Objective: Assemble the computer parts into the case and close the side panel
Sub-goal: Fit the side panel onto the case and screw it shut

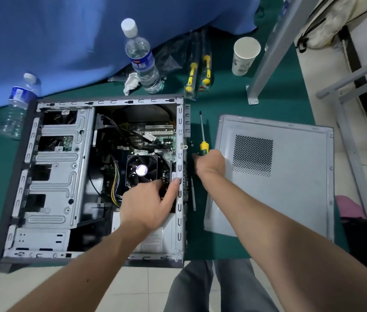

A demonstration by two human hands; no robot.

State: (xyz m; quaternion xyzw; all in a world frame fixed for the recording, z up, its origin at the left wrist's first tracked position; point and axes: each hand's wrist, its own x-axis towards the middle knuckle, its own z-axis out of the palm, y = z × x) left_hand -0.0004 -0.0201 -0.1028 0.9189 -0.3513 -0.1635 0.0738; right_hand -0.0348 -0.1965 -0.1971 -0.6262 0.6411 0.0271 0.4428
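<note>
The case [56, 176] is lying open on the green floor mat, and the left hand [148, 203] is reaching inside by the cooler fan [142, 170], fingers loosely spread, thumb resting on the rear frame, gripping nothing. The right hand [210, 163] is closing around the screwdriver [203, 140], just beside the side panel [274, 176] lying flat. Fastening seems in hand; next, I judge, the tip needs lining up on a screw.
</note>
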